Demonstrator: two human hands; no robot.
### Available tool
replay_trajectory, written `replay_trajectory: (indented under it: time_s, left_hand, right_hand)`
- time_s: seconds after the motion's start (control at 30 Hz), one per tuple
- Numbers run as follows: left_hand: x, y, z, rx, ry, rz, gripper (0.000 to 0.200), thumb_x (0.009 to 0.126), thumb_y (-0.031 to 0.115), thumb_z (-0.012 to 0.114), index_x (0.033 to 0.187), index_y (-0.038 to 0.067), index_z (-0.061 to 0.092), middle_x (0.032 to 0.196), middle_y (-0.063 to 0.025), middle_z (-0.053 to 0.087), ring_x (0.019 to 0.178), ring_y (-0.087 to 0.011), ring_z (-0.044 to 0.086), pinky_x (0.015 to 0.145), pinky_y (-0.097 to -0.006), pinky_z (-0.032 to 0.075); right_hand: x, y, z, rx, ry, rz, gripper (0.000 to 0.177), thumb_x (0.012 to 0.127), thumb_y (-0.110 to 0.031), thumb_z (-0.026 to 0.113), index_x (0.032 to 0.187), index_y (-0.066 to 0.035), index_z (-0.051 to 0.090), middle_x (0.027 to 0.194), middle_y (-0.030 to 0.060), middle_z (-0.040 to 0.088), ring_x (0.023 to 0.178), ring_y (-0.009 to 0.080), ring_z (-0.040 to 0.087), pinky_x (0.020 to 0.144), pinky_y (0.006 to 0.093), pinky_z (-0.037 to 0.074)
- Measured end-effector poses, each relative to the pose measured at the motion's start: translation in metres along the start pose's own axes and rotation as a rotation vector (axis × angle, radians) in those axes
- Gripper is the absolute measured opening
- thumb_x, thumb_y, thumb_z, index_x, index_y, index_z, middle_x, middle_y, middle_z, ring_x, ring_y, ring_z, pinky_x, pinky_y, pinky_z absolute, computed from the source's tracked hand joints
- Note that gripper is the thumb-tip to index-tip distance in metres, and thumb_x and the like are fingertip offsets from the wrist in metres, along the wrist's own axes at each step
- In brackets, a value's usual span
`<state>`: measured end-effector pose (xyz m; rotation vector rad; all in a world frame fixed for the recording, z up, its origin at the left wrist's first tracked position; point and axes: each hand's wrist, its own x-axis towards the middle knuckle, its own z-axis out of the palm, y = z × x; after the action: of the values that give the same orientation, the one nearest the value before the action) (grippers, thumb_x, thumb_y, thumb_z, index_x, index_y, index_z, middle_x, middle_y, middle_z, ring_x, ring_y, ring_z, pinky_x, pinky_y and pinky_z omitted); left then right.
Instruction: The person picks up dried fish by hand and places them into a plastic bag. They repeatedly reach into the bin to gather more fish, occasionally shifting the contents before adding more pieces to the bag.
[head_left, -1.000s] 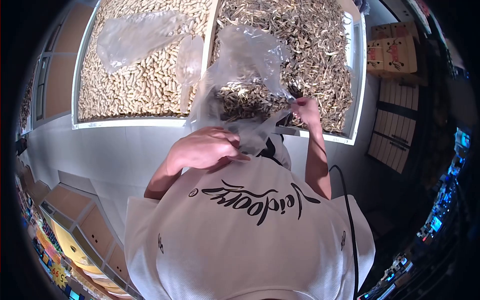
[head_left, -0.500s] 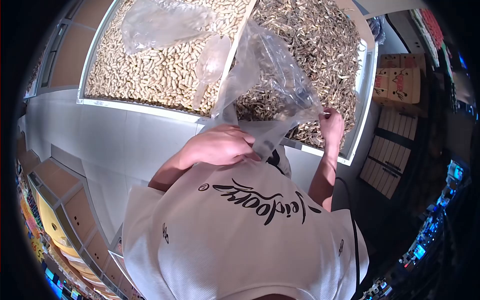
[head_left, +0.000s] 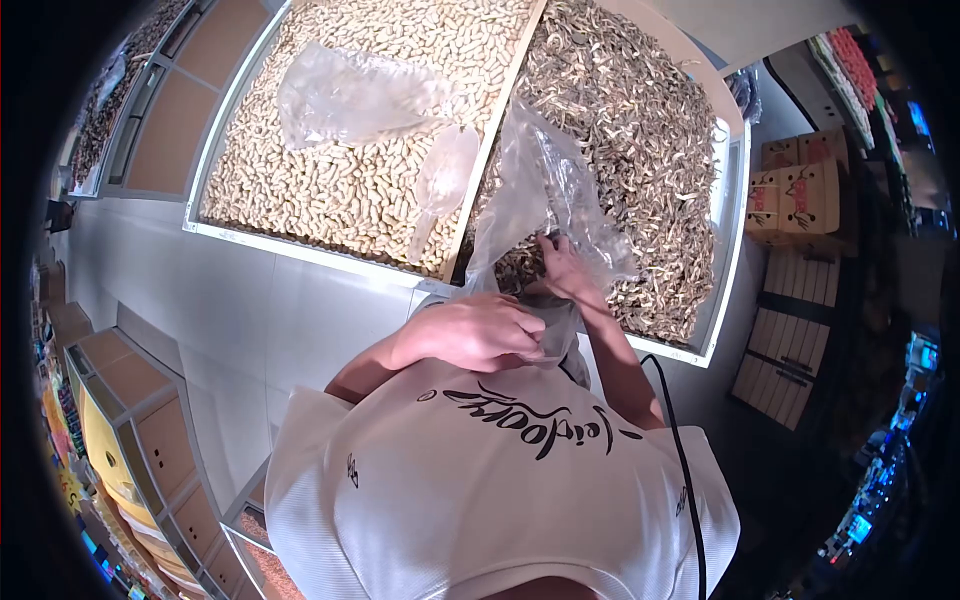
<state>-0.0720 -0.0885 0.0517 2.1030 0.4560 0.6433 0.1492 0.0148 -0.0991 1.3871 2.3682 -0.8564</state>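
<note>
A clear plastic bag [head_left: 508, 205] lies spread over the front of a bin of dried brown strips [head_left: 640, 130], its near end drawn toward my shirt. My left hand [head_left: 480, 332] is closed on the near edge of this bag, just in front of my chest. My right hand [head_left: 566, 270] is at the middle of the bag with its fingers curled among the plastic folds. Dark strips show beside those fingertips; what they grip, if anything, is not clear. Left of the divider, a clear scoop [head_left: 447, 170] rests on unshelled peanuts [head_left: 330, 190].
Another clear plastic bag [head_left: 350, 95] lies on the peanuts. A wooden divider [head_left: 502, 110] separates the two bins, and a white metal rim [head_left: 310, 258] runs along their front. Cardboard boxes [head_left: 800, 195] are stacked at the right. A black cable [head_left: 680, 450] hangs beside my right arm.
My right hand has let go of the bag's right side and moved left to its middle. My left hand still holds the near edge. The view has shifted slightly.
</note>
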Motion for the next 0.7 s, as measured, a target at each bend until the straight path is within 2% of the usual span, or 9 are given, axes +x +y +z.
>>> replay_trajectory:
  time_s: [0.13,0.27,0.3,0.33,0.4,0.5,0.6,0.63,0.7]
  left_hand:
    - [0.007,-0.001,0.001,-0.019,0.037,-0.007,0.017,0.077,0.004,0.068,0.093,0.003,0.063,0.089,-0.0089,0.057,0.084,-0.0319,0.061,0.072,-0.0433,0.048]
    - [0.013,0.001,-0.003,0.04,-0.059,-0.048,0.018,0.079,0.006,0.067,0.097,0.004,0.064,0.095,-0.0087,0.06,0.094,-0.03,0.061,0.079,-0.0414,0.049]
    - [0.014,0.002,-0.006,0.043,-0.096,-0.08,0.021,0.08,0.006,0.068,0.1,0.005,0.066,0.099,-0.0076,0.061,0.096,-0.0296,0.062,0.082,-0.0404,0.05]
    - [0.015,0.003,-0.008,0.045,-0.134,-0.111,0.024,0.08,0.007,0.069,0.104,0.006,0.067,0.103,-0.0064,0.062,0.097,-0.0293,0.062,0.085,-0.0393,0.05]
    - [0.017,0.004,-0.01,0.067,-0.144,-0.106,0.029,0.078,0.005,0.071,0.107,0.007,0.068,0.104,-0.0063,0.062,0.097,-0.0292,0.062,0.085,-0.0389,0.051]
    - [0.019,0.004,-0.013,0.068,-0.135,-0.097,0.032,0.078,0.005,0.073,0.109,0.009,0.068,0.105,-0.0065,0.062,0.095,-0.0299,0.062,0.082,-0.0395,0.051]
    - [0.024,0.006,-0.013,0.08,-0.152,-0.084,0.03,0.079,0.006,0.073,0.108,0.008,0.068,0.104,-0.0069,0.062,0.094,-0.0302,0.062,0.081,-0.0394,0.051]
    - [0.026,0.006,-0.012,0.088,-0.146,-0.08,0.028,0.079,0.006,0.072,0.107,0.008,0.068,0.103,-0.0072,0.062,0.093,-0.0307,0.062,0.081,-0.0392,0.051]
    - [0.027,0.003,-0.011,0.096,-0.17,-0.078,0.027,0.08,0.007,0.072,0.107,0.008,0.068,0.103,-0.0072,0.062,0.093,-0.0304,0.062,0.081,-0.0393,0.051]
  right_hand:
    - [-0.002,0.004,0.001,0.11,-0.169,-0.151,0.1,0.065,-0.034,0.092,0.147,-0.009,0.04,0.137,0.0302,0.042,0.126,0.0486,0.049,0.107,0.0498,0.044]
    - [-0.011,-0.013,0.004,-0.034,0.009,-0.121,0.075,0.073,-0.028,0.084,0.132,0.0,0.048,0.131,0.0276,0.049,0.124,0.0459,0.052,0.099,0.0499,0.051]
    - [-0.012,-0.021,0.008,-0.124,0.083,-0.077,0.057,0.08,-0.019,0.073,0.127,0.004,0.049,0.127,0.0268,0.052,0.122,0.0459,0.054,0.096,0.0508,0.053]
    - [-0.012,-0.025,0.011,-0.085,0.082,-0.07,0.051,0.082,-0.013,0.066,0.126,0.006,0.048,0.128,0.029,0.05,0.122,0.0467,0.052,0.094,0.0516,0.053]
    - [-0.008,-0.025,0.026,-0.096,0.116,-0.112,0.058,0.079,-0.021,0.071,0.125,0.007,0.049,0.128,0.0311,0.047,0.123,0.047,0.05,0.091,0.0508,0.054]
    - [-0.014,-0.028,0.028,-0.094,0.18,-0.224,0.076,0.076,-0.031,0.075,0.133,0.008,0.045,0.13,0.0322,0.045,0.124,0.0483,0.047,0.091,0.0504,0.053]
    - [-0.011,-0.031,0.048,-0.048,0.247,-0.188,0.098,0.07,-0.04,0.081,0.143,0.009,0.037,0.131,0.0314,0.045,0.125,0.0489,0.047,0.096,0.0504,0.05]
    - [-0.009,-0.033,0.048,-0.002,0.124,-0.128,0.108,0.074,-0.046,0.08,0.154,0.003,0.025,0.139,0.034,0.041,0.131,0.0492,0.042,0.108,0.052,0.041]
    - [-0.002,-0.034,0.053,0.056,0.115,-0.116,0.11,0.072,-0.047,0.081,0.153,0.004,0.026,0.137,0.0328,0.043,0.129,0.0504,0.043,0.107,0.0527,0.042]
